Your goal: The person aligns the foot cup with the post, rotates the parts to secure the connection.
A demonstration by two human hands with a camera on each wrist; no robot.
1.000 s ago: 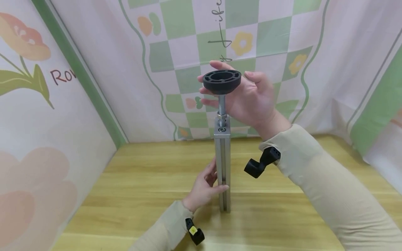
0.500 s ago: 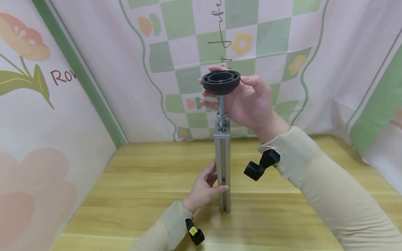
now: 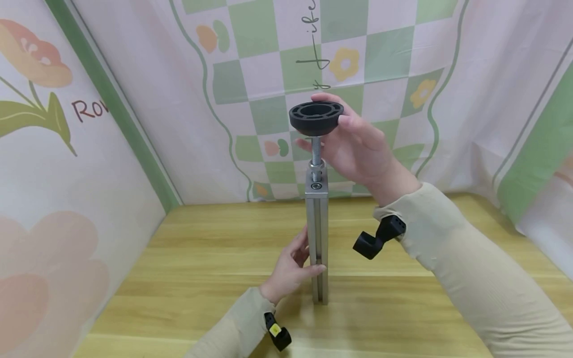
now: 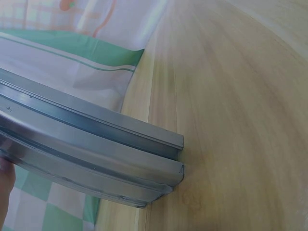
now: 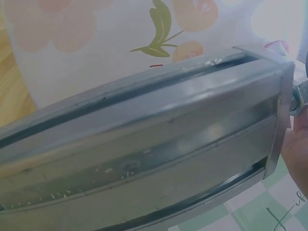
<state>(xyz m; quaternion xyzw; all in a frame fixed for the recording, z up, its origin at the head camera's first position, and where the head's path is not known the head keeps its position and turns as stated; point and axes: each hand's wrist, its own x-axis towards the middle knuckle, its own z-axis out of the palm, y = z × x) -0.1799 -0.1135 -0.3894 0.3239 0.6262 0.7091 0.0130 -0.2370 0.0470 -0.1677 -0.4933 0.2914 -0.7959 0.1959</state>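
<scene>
Okay, so closest in is the left hand (image 3: 291, 271), low on the metal bar (image 3: 318, 238): thumb across the front, fingers bent round behind, so it's got a proper hold. The bar's pretty much upright, long axis rising from the tabletop (image 3: 201, 248). In the left wrist view its lower end looks like it's sitting on the wood, though I can't swear to contact.

Up top, a threaded rod (image 3: 316, 148) with a nut (image 3: 316, 166) on it sticks out of the end plate (image 3: 316, 192), roughly in line with the bar, and carries a round black foot (image 3: 313, 127), slotted face up. The right hand (image 3: 360, 144) reaches it from the right: thumb on the right rim, a finger behind the far rim, so it's pinching the edge. Can't tell if the lower fingers touch the rod.

Imo that shared axis is what matters: any turn of the foot would go about the rod's line, right hand nearer, left hand well below. Farther back hangs the checked curtain (image 3: 250, 44).
</scene>
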